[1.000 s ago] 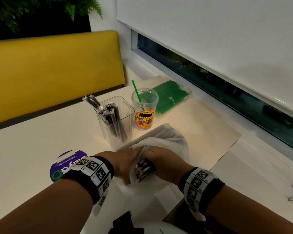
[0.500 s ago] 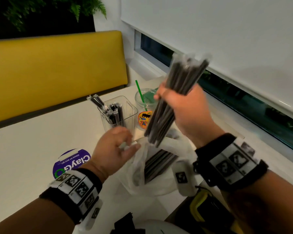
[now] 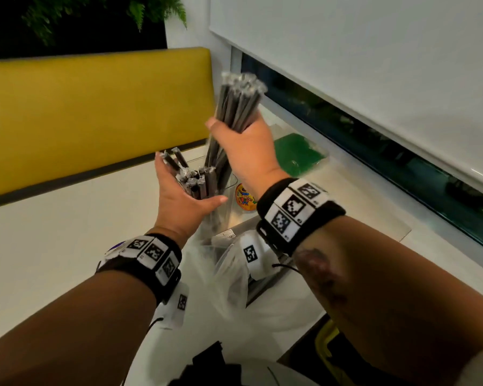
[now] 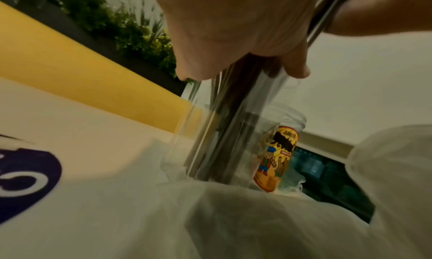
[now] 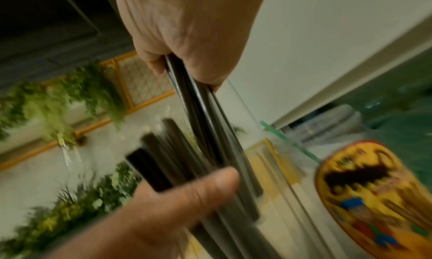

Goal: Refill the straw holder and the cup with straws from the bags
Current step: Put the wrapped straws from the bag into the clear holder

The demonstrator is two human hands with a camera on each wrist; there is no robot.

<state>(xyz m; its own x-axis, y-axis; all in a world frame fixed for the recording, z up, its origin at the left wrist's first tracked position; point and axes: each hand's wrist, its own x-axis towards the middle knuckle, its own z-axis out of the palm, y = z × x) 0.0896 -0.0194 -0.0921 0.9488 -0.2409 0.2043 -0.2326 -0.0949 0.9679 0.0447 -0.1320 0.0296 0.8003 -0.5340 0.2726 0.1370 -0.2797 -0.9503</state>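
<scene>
My right hand (image 3: 246, 143) grips a bundle of black wrapped straws (image 3: 234, 107), upright, its lower ends dipping into the clear straw holder (image 3: 224, 210). My left hand (image 3: 179, 196) is open against the older straws (image 3: 195, 179) in the holder, fingers up along their left side and thumb across the front. The right wrist view shows the gripped bundle (image 5: 203, 106) above that thumb (image 5: 198, 185). The cup (image 3: 244, 197) with a yellow label stands just right of the holder, half hidden by my right wrist; one green straw (image 5: 290, 141) sticks out of it. A bag of green straws (image 3: 296, 158) lies behind.
A crumpled white plastic bag (image 3: 234, 282) lies on the white table (image 3: 53, 246) in front of the holder, under my wrists. A purple round sticker (image 4: 28, 180) is on the table at the left. The yellow bench back (image 3: 95, 107) and the window sill (image 3: 374, 207) border the table.
My right hand carried the straw bundle left and down over the holder. My left hand let go of the white bag and rose to the straws in the holder.
</scene>
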